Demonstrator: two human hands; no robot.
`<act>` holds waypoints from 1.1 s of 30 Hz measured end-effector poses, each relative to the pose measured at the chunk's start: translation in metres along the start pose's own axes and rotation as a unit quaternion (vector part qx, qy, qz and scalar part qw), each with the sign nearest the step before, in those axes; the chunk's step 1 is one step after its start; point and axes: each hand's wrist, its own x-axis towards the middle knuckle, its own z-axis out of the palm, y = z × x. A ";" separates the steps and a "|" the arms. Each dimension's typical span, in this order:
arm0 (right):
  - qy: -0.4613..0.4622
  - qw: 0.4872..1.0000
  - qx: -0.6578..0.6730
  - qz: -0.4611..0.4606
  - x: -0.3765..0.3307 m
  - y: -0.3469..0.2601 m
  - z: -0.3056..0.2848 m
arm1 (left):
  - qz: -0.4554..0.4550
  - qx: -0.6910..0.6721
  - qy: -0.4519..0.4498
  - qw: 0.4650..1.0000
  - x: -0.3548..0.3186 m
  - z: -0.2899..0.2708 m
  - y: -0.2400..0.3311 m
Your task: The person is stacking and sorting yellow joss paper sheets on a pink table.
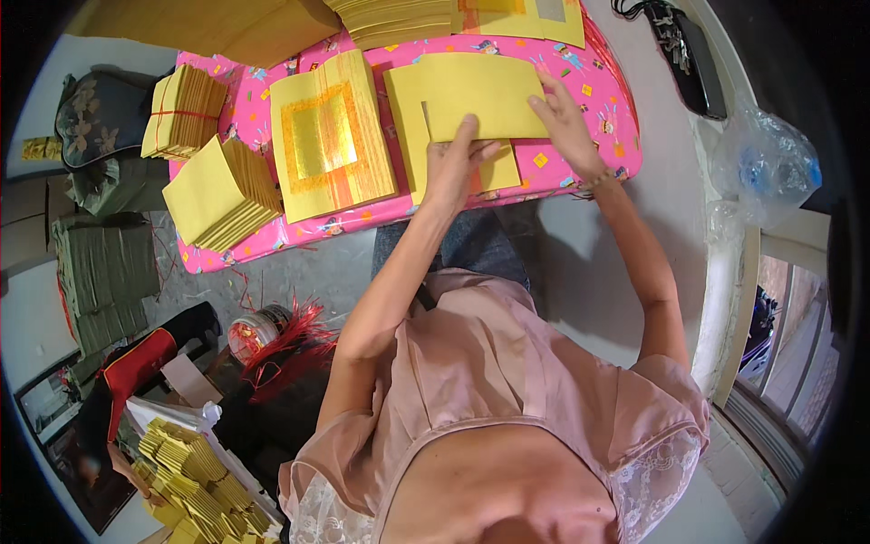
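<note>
Left hand (455,163) and right hand (565,122) pinch smooth, bowed yellow paper (485,95), just right of foil-patched stack (323,140); left of stack: red-tied block (184,116), fanned bundle (222,198); glossy printed pink cover (249,100) beneath.

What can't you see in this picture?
All in the head view:
Underside of the held yellow sheet: hidden by the sheet itself.
Feet: hidden by table or blouse.
Top-centre paper stack: cut off by upper edge.
Lower-left yellow bundles: cut off by bottom edge.

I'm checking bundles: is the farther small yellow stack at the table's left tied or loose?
Tied: red string crosses the visible sides of the yellow stack.
</note>
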 end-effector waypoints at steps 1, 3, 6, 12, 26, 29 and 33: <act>-0.058 0.956 0.226 0.178 0.000 0.008 -0.008 | -0.015 0.017 -0.047 0.999 -0.002 0.003 -0.001; -0.048 0.962 0.209 0.170 0.001 0.024 -0.023 | -0.024 0.045 -0.071 0.996 -0.002 -0.007 -0.003; -0.012 0.970 0.177 0.165 0.001 0.052 -0.047 | 0.028 0.192 -0.081 0.978 -0.007 -0.026 -0.003; 0.050 0.988 -0.096 0.114 -0.003 0.095 -0.078 | 0.293 0.652 -0.091 0.694 -0.040 -0.041 0.016; -0.246 0.924 -0.155 -0.247 -0.030 -0.041 -0.013 | 0.283 0.708 -0.122 0.635 -0.044 -0.051 0.022; -0.306 0.900 -0.191 -0.245 -0.033 -0.036 -0.001 | 0.290 0.693 -0.131 0.647 -0.044 -0.054 0.022; -0.338 0.899 -0.168 -0.224 -0.030 -0.026 -0.001 | 0.306 0.688 -0.128 0.645 -0.047 -0.057 0.020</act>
